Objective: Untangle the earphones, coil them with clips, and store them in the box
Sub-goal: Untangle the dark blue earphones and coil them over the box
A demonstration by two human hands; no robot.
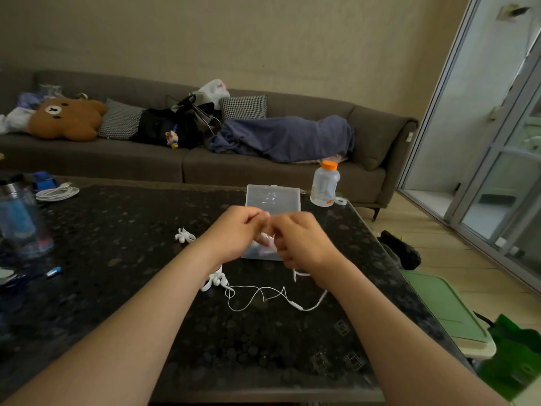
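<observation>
A white earphone cable (pixel 265 297) lies in loose loops on the dark table (pixel 117 288), running up to my right hand (pixel 301 241). My left hand (pixel 234 232) and my right hand meet above the table, fingers pinched together on the upper end of the earphones. Behind them stands an open clear plastic box (pixel 273 197); my hands hide its near half. A white clip (pixel 184 235) lies to the left of my left hand. Another white clip or bundle (pixel 216 281) rests under my left wrist, partly hidden.
A bottle with an orange cap (pixel 324 183) and a tape roll (pixel 341 200) stand at the table's far right. A coiled white cable (pixel 57 193), a blue bottle (pixel 20 221) and a blue pen (pixel 54 271) sit at left. A sofa (pixel 205 162) is behind.
</observation>
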